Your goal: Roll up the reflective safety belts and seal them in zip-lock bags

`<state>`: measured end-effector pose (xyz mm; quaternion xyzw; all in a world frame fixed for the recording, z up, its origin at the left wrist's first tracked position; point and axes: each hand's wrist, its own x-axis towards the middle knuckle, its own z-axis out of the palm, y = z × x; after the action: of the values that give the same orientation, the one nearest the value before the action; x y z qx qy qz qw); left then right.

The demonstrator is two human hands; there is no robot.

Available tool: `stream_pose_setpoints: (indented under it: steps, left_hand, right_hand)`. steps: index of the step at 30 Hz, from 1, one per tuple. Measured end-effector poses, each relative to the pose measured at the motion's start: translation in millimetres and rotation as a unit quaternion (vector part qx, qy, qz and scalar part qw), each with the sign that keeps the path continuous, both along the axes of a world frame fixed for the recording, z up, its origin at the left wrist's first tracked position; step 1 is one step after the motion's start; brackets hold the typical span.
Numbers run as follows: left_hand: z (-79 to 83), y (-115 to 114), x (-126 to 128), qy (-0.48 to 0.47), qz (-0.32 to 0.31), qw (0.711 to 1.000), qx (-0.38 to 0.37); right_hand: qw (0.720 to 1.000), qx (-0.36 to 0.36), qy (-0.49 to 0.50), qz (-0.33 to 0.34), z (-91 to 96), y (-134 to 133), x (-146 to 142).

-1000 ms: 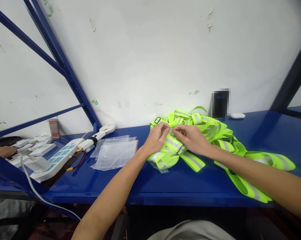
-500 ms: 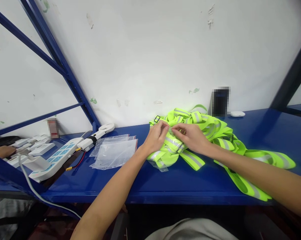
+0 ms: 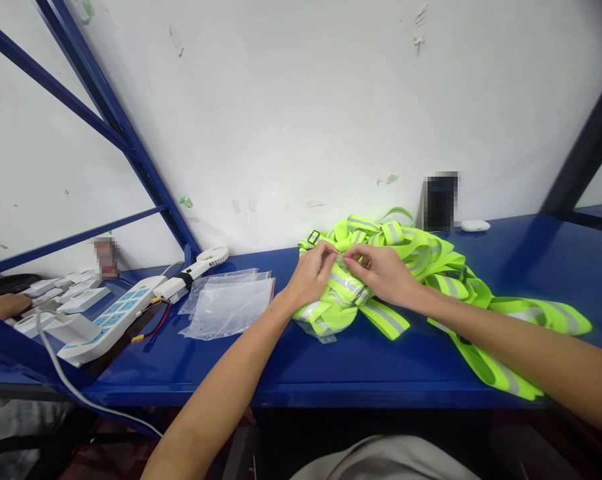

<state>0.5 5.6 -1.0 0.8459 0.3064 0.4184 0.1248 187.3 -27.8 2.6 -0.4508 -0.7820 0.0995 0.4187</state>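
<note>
A clear plastic bag (image 3: 325, 330) holds bunched neon-yellow reflective straps (image 3: 343, 287) and rests on the blue table. Pinched at the bag's upper edge are the fingertips of my left hand (image 3: 311, 270), with the thumb pressed against the index finger. My right hand (image 3: 381, 273) grips the same edge just to the right, thumb and index finger together. Behind and right of the hands lies a loose heap of the same reflective straps (image 3: 425, 257), with a black buckle (image 3: 313, 237) at its left. Both forearms cross the table's front edge.
Flat zip bags (image 3: 231, 303) lie left of my hands. Further left are a handheld fan (image 3: 201, 270), a power strip (image 3: 115, 320) and another person's hand (image 3: 5, 305) near white boxes. A dark blurred phone-like object (image 3: 439, 203) and a white case (image 3: 475, 226) are at the back right.
Hardly anything differs. Both hands stay at the bag's upper edge, with a slight shift of the right fingers; the camera view has moved a little.
</note>
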Motion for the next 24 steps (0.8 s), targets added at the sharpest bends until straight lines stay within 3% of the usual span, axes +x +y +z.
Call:
stream_pose_setpoints:
  steps: [6,10,14,18,24]
  left_hand:
    - [-0.6,0,0,0.009,-0.007,0.999,0.040]
    - [1.4,-4,1,-0.005,-0.017,1.000,0.023]
    - [4.9,-9,3,-0.010,-0.021,1.000,-0.009]
    - [6.5,-12,4,-0.001,-0.032,0.999,0.005]
    - [4.4,-10,2,0.010,-0.025,0.999,0.033]
  right_hand:
    - [1.000,-0.002,0.011,0.003,0.3,-1,-1]
    - [1.000,-0.014,0.019,0.012,3.4,-4,-2]
    - [0.996,-0.059,0.040,0.054,7.7,-5,1]
    - [0.991,-0.087,0.038,0.090,9.0,-1,5]
    - [0.994,-0.079,0.037,0.069,9.3,-4,5]
